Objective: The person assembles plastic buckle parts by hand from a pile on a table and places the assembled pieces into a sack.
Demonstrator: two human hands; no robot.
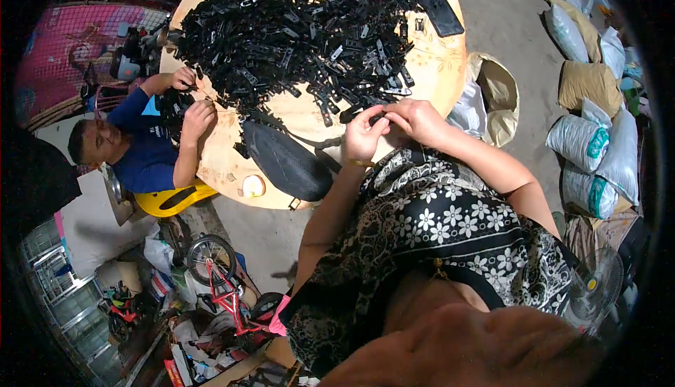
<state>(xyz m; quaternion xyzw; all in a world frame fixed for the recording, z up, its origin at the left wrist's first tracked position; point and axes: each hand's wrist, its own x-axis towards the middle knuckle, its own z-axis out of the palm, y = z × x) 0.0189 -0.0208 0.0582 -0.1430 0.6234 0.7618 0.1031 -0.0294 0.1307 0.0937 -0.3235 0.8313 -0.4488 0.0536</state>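
1. L hand (364,136) & R hand (420,121) both pinch small blk part (379,115) btwn fingertips, over near edge of table (439,67).
2. Pile of blk parts (302,39) just beyond.
3. Blk bag (287,162) to L.

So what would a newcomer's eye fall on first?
Probably the heap of small black pieces sprawled across the pale round table, upper middle. Next, the left hand and right hand, close together below the heap's right end. Then the red bicycle at lower left.

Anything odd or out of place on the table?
Possibly: what looks like a partly eaten apple sits near the edge of the table, beside a dark mesh item. Food seems odd on a surface strewn with black clips.
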